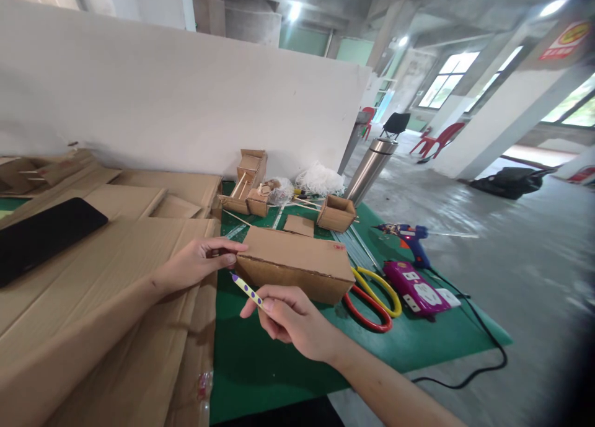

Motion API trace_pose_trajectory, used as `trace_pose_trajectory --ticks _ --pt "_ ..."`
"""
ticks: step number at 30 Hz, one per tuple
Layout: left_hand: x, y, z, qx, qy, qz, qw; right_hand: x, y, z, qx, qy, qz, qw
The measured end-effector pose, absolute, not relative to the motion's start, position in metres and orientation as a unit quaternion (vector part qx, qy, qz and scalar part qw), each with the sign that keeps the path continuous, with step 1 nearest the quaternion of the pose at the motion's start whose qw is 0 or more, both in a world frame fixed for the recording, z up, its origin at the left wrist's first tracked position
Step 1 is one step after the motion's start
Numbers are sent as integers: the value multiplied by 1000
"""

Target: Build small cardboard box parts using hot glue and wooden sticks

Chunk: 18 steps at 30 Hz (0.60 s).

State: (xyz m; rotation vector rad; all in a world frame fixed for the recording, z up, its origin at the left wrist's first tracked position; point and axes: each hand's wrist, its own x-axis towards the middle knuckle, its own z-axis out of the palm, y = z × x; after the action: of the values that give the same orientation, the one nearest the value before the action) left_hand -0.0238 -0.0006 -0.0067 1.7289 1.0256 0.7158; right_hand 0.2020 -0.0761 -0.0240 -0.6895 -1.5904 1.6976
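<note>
A long cardboard box (297,253) lies in front of me on the green table mat. My left hand (204,261) holds its left end, fingers on the upper edge and thumb lower down at the corner. Between the fingers of my right hand (290,318) is a pale yellow pen with purple dots (248,290). Its tip points up and left, close to the box's lower left corner. Right of the box are large looped handles, one red (372,320) and one yellow (390,294); what they belong to is hidden.
Cardboard sheets (116,278) cover the left side, with a black phone (51,235) on top. Behind the box stand small cardboard pieces (337,213) and a steel flask (372,167). A blue glue gun (413,238) and purple power strip (416,289) sit at the right, trailing a cable.
</note>
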Motion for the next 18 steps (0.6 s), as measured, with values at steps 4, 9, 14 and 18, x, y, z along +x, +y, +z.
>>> trace_pose_trajectory --ticks 4,9,14,18 --pt "-24 -1 -7 708 420 294 486 201 -77 -25 -268 -630 642 346" --pt "-23 -1 -5 711 421 293 481 201 -77 -23 -269 -634 638 345" --pt "-23 0 -6 714 425 290 475 202 -77 -20 -275 -611 667 327" --pt "-23 -1 -6 716 419 293 476 202 -77 -22 -276 -620 652 339"
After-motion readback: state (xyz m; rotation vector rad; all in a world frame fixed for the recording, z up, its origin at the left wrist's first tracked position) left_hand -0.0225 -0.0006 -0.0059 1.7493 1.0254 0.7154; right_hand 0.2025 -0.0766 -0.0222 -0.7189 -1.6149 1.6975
